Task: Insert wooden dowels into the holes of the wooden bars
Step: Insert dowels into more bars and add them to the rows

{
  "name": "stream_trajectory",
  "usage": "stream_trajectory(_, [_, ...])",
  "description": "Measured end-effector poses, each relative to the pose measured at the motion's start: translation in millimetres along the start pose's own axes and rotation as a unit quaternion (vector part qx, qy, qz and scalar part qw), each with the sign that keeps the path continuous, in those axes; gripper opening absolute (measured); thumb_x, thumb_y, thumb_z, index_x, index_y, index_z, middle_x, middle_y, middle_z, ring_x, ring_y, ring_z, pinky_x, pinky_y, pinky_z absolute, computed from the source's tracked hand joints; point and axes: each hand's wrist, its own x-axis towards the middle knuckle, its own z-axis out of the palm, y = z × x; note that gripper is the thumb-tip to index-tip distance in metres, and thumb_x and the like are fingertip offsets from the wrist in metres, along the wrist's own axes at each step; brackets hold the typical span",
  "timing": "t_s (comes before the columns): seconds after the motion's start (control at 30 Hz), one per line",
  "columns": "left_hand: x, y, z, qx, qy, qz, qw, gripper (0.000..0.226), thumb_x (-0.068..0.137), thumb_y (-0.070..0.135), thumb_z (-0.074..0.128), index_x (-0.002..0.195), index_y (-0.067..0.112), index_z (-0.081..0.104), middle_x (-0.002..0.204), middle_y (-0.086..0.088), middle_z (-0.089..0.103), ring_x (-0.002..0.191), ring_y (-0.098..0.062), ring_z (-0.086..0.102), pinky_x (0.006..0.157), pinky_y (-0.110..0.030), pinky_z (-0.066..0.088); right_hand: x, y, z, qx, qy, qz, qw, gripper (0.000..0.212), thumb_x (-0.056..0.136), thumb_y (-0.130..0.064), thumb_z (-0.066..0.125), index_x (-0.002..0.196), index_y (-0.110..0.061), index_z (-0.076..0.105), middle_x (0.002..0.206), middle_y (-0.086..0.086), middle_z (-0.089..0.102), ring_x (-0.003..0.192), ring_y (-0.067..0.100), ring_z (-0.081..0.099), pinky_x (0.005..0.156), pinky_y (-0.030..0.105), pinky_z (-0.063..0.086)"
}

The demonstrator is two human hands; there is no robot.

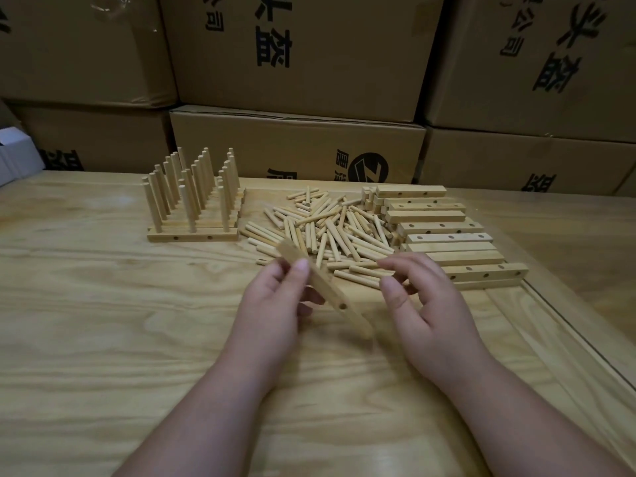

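My left hand grips a wooden bar that tilts from upper left to lower right above the table; one hole shows on its side. My right hand hovers at the near edge of the loose dowel pile, thumb and fingers curled close; whether it pinches a dowel I cannot tell. To the right lies a stack of empty bars with holes showing. At the back left stand finished bars with upright dowels.
The work happens on a light wooden table whose right edge runs diagonally at the right. Stacked cardboard boxes form a wall right behind the table. A white box sits at the far left.
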Motion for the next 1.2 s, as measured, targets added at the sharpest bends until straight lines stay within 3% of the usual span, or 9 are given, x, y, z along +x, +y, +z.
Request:
stream_trajectory(0.1, [6,3,-5,-0.133,0.083,-0.049,0.986,0.034,0.105,0.034,0.047,0.093,0.020,0.076,0.072,0.000,0.070,0.060,-0.012,0.062,0.056,-0.027,0.048,6,14,1,-0.064,-0.030,0.076,0.995,0.037,0.099,-0.028,0.055,0.136,-0.024,0.058,0.126,-0.014,0.055,0.119,0.008,0.051,0.102,0.039,0.047])
stream_trajectory(0.17, [8,3,-9,-0.166,0.089,-0.055,0.981,0.041,0.105,0.037,0.044,0.087,0.023,0.078,0.067,-0.001,0.062,0.054,-0.014,0.054,0.050,-0.026,0.044,7,17,7,-0.125,-0.077,0.088,0.985,0.049,0.097,-0.028,0.054,0.146,-0.032,0.047,0.124,-0.015,0.052,0.120,0.011,0.046,0.106,0.038,0.042])
stream_trajectory(0.33, [5,3,-9,-0.103,0.066,-0.044,0.992,0.043,0.104,0.041,0.042,0.091,0.026,0.080,0.066,-0.001,0.059,0.053,-0.013,0.049,0.052,-0.030,0.041,9,20,16,-0.286,-0.127,0.109,0.944,0.049,0.093,-0.045,0.047,0.142,-0.040,0.045,0.140,-0.014,0.032,0.123,0.015,0.023,0.103,0.038,0.022])
stream_trajectory(0.53, [2,3,-7,-0.053,0.053,-0.025,0.997,0.040,0.103,0.042,0.043,0.098,0.024,0.078,0.068,-0.001,0.060,0.054,-0.013,0.049,0.053,-0.031,0.040,7,19,18,-0.275,-0.123,0.091,0.949,0.025,0.095,-0.043,0.052,0.119,-0.042,0.058,0.125,-0.024,0.046,0.118,0.009,0.029,0.102,0.041,0.019])
stream_trajectory(0.67, [1,3,-5,-0.014,0.048,-0.015,0.999,0.040,0.104,0.043,0.042,0.098,0.027,0.077,0.068,0.001,0.062,0.055,-0.013,0.049,0.056,-0.032,0.040,8,16,16,-0.276,-0.107,0.099,0.950,0.012,0.093,-0.043,0.057,0.105,-0.042,0.062,0.112,-0.023,0.050,0.113,0.010,0.034,0.090,0.035,0.015])
stream_trajectory(0.77, [0,3,-4,0.003,0.040,-0.005,0.999,0.038,0.104,0.043,0.042,0.097,0.029,0.077,0.068,0.002,0.063,0.056,-0.013,0.049,0.058,-0.033,0.040,8,17,13,-0.280,-0.104,0.115,0.947,0.016,0.092,-0.049,0.057,0.107,-0.043,0.060,0.110,-0.022,0.051,0.114,0.011,0.037,0.084,0.031,0.012])
stream_trajectory(0.9, [0,2,-4,0.012,0.027,-0.002,1.000,0.036,0.096,0.048,0.044,0.096,0.032,0.077,0.067,0.002,0.063,0.056,-0.013,0.049,0.052,-0.028,0.041,10,20,12,-0.276,-0.104,0.127,0.947,0.022,0.090,-0.053,0.058,0.110,-0.044,0.059,0.106,-0.021,0.052,0.113,0.010,0.040,0.090,0.035,0.019])
stream_trajectory(1.07, [1,2,-3,0.020,0.028,0.001,0.999,0.037,0.105,0.039,0.042,0.096,0.030,0.077,0.067,0.001,0.063,0.056,-0.012,0.048,0.055,-0.030,0.041,11,18,11,-0.273,-0.106,0.153,0.944,0.036,0.090,-0.054,0.057,0.124,-0.041,0.060,0.106,-0.017,0.057,0.112,0.013,0.045,0.097,0.039,0.025])
stream_trajectory(1.2, [0,2,-2,0.017,0.025,0.000,1.000,0.037,0.105,0.038,0.043,0.096,0.030,0.077,0.066,-0.001,0.063,0.056,-0.014,0.047,0.054,-0.031,0.040,11,19,10,-0.271,-0.107,0.162,0.943,0.032,0.093,-0.051,0.057,0.122,-0.041,0.064,0.113,-0.017,0.060,0.117,0.014,0.046,0.097,0.038,0.026])
